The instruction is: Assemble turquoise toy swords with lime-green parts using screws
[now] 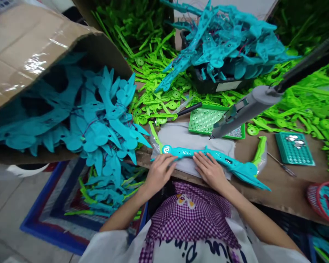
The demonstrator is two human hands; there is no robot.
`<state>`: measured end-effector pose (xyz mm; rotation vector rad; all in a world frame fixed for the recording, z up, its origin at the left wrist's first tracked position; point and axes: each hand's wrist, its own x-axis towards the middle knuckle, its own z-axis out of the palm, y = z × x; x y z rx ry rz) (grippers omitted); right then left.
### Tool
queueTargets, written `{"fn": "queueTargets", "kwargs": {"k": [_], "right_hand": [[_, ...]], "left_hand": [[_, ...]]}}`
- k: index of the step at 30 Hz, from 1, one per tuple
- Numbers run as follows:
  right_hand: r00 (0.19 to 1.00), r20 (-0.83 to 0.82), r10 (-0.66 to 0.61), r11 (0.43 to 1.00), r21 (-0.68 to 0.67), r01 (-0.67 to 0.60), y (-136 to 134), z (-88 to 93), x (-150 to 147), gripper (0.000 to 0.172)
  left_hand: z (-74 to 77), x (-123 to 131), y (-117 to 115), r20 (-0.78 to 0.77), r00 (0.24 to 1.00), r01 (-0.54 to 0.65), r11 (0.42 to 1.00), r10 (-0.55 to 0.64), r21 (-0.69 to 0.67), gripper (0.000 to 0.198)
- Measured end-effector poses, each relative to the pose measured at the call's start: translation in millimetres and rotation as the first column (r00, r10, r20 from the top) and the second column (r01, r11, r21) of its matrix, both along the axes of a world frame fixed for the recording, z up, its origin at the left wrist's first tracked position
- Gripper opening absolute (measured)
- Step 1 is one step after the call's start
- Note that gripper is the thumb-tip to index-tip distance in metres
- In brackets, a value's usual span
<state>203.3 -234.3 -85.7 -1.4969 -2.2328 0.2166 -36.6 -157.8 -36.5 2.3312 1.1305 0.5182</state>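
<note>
A long teal plastic toy part [230,162] lies across a grey cloth pad [181,137] at the near edge of the table. My left hand [159,171] rests on its left end beside a round eye-like hub, fingers pressed down on it. My right hand [210,170] presses on the middle of the same part, fingers together and flat. A grey powered screwdriver [241,111] hangs above the pad, its tip pointing down just beyond the part.
A tipped cardboard box [30,44] spills teal parts [104,120] at left. Green parts [159,73] heap across the back. A black bin of teal parts [222,47], a green screw tray [205,118], a teal tray [294,148] and a red basket [325,201] stand around.
</note>
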Motion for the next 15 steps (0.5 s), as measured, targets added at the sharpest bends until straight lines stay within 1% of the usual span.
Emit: {"fn": "queueTargets", "kwargs": {"k": [1,2,3,4,5,6,7,8,11,13,15], "right_hand": [[0.997,-0.076,-0.008,1.000,0.025,0.010,-1,7.6,2,0.042],[0.985,-0.165,-0.041,0.997,0.057,0.051,-2,16.3,6,0.037],[0.958,-0.264,-0.112,0.986,0.088,0.140,-3,25.2,12,0.032],[0.906,-0.361,-0.221,0.955,0.108,0.276,-3,33.6,22,0.027],[0.830,-0.436,-0.347,0.896,0.109,0.431,-4,40.7,34,0.024],[0.746,-0.478,-0.465,0.816,0.095,0.570,-6,45.8,49,0.022],[0.667,-0.485,-0.565,0.733,0.076,0.676,-7,48.7,67,0.023],[0.614,-0.462,-0.639,0.669,0.060,0.741,-10,49.6,85,0.025],[0.516,-0.352,-0.781,0.559,-0.023,0.829,-27,46.1,147,0.034],[0.446,-0.302,-0.843,0.490,-0.089,0.867,-44,45.4,189,0.037],[0.406,-0.210,-0.889,0.438,-0.141,0.888,-64,48.8,231,0.036]], "left_hand": [[-0.6,13,6,-0.006,0.996,0.086,0.996,-0.086,0.008,0.029],[-2.5,25,12,-0.020,0.986,0.165,0.986,-0.165,0.013,0.032],[-5.6,37,19,-0.037,0.972,0.232,0.973,-0.231,0.014,0.036],[-9.8,47,25,-0.060,0.957,0.285,0.958,-0.284,0.009,0.039],[-14.5,56,32,-0.089,0.940,0.330,0.944,-0.329,-0.002,0.041],[-19.3,63,37,-0.119,0.925,0.360,0.933,-0.360,-0.018,0.042],[-23.9,68,42,-0.149,0.913,0.379,0.925,-0.380,-0.037,0.042],[-27.7,71,45,-0.172,0.903,0.390,0.919,-0.394,-0.057,0.041],[-33.5,75,53,-0.169,0.904,0.378,0.919,-0.393,-0.114,0.040],[-32.5,77,57,-0.154,0.908,0.368,0.918,-0.389,-0.148,0.037],[-29.6,80,61,-0.154,0.904,0.370,0.910,-0.399,-0.185,0.034]]}}
